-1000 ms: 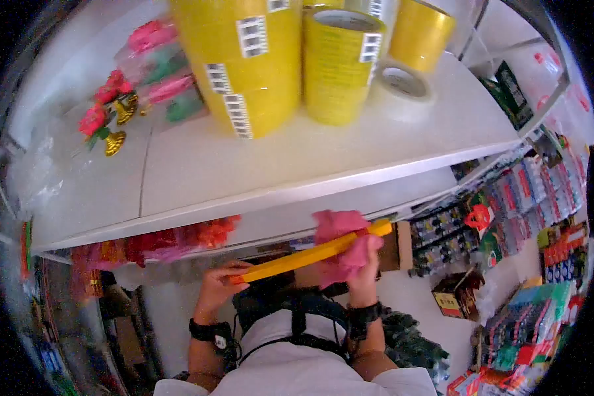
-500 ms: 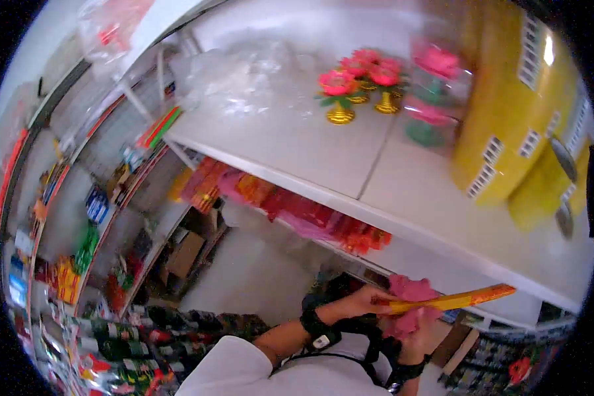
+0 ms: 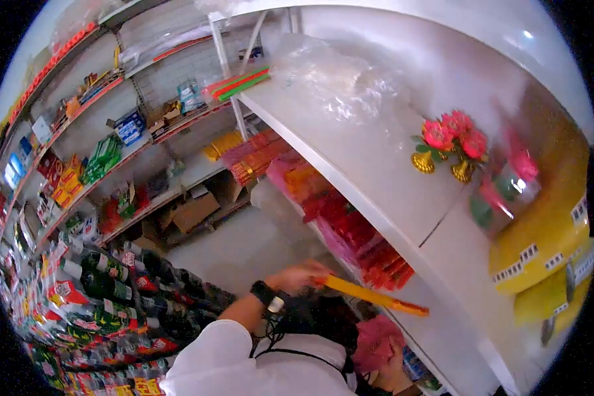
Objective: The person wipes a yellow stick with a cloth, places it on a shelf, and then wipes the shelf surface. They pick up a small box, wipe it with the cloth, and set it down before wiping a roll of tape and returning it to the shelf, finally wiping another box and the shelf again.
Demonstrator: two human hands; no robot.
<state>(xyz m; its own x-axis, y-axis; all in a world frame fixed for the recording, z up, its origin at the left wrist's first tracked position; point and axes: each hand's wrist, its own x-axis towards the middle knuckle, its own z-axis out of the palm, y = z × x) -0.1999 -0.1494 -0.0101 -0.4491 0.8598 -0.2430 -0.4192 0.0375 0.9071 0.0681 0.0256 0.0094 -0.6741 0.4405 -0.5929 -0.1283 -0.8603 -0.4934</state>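
White shelving (image 3: pixel 376 165) sweeps across the view, its front edge standing between the person and everything on the top board. Dark bottles (image 3: pixel 105 290) crowd the lower left, packed close together. Red and pink packets (image 3: pixel 336 218) line the level beneath the board. Up top, crumpled clear plastic (image 3: pixel 350 86) lies at the far end, stacked yellow rolls (image 3: pixel 541 257) at the near end, and red flowers on gold stands (image 3: pixel 455 135) between them. Down by the edge, the right hand (image 3: pixel 391 373) has its grip closed on pink cloth (image 3: pixel 376 343), and the left hand (image 3: pixel 301 277) grips one end of a slim yellow strip (image 3: pixel 369 295), its other end pointing toward the shelving.
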